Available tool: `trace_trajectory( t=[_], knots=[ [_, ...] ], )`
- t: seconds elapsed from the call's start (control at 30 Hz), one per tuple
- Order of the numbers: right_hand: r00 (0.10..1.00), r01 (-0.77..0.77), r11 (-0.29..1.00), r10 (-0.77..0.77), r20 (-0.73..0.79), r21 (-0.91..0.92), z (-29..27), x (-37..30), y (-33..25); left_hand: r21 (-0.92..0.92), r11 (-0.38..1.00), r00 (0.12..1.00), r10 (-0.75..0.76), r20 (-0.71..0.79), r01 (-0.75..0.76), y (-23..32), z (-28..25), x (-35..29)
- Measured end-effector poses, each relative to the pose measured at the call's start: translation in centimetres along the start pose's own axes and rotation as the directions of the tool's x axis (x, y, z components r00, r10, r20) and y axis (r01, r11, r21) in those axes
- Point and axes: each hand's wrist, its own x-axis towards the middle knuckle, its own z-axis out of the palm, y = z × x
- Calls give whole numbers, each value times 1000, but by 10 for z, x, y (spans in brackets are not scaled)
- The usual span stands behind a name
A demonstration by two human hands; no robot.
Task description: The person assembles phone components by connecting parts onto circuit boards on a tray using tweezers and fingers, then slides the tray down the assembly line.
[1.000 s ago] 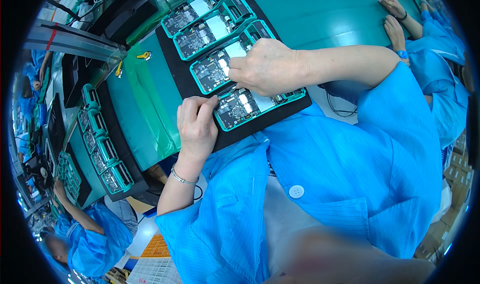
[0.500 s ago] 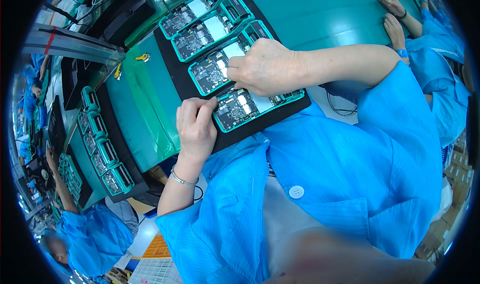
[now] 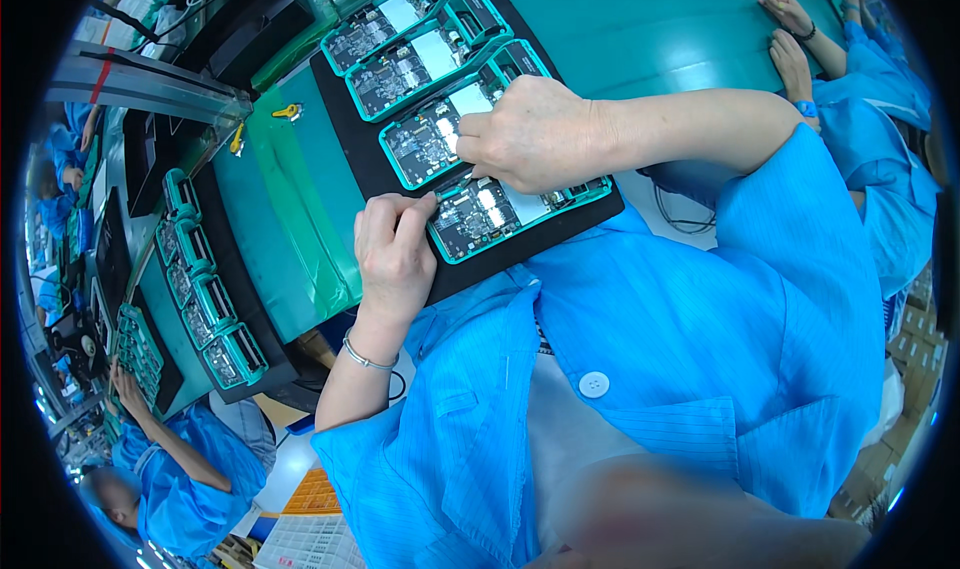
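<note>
My right hand [image 3: 530,137] is closed in a pinch above the two nearest teal-framed housings. What its fingertips hold, if anything, is hidden. Beneath it lies the nearest housing [image 3: 465,231], with a dark circuit board inside, partly covered by that hand. Just behind it sits a second housing [image 3: 415,151] of the same kind. At the left corner of the nearest housing, my left hand [image 3: 392,259] is curled with its index fingertip against the frame. Its other fingertips are tucked out of sight. Both housings rest on a black mat [image 3: 350,139].
More open housings [image 3: 385,79] continue the row farther back. Left of the mat, green film [image 3: 300,209] covers the bench, with a yellow clip-like piece [image 3: 288,112] on it. Another row of housings [image 3: 205,299] stands farther left. Co-workers' hands [image 3: 790,59] are at the right.
My two hands hold nearly the same pose and place. At the far left, a co-worker's arm has come down and back toward their body, near the tray of green parts.
</note>
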Motion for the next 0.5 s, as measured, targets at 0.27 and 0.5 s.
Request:
trace_trajectory(
  t=[0.27, 0.5],
  knots=[
    [1000, 8, 1000, -8, -12, -8, 1, 0, 0, 25, 999, 1000, 23, 19, -23, 3, -2, 2],
    [1000, 10, 999, -10, 16, -38, 0, 0, -1, 27, 999, 999, 23, 28, -23, 2, -1, 2]
  ],
)
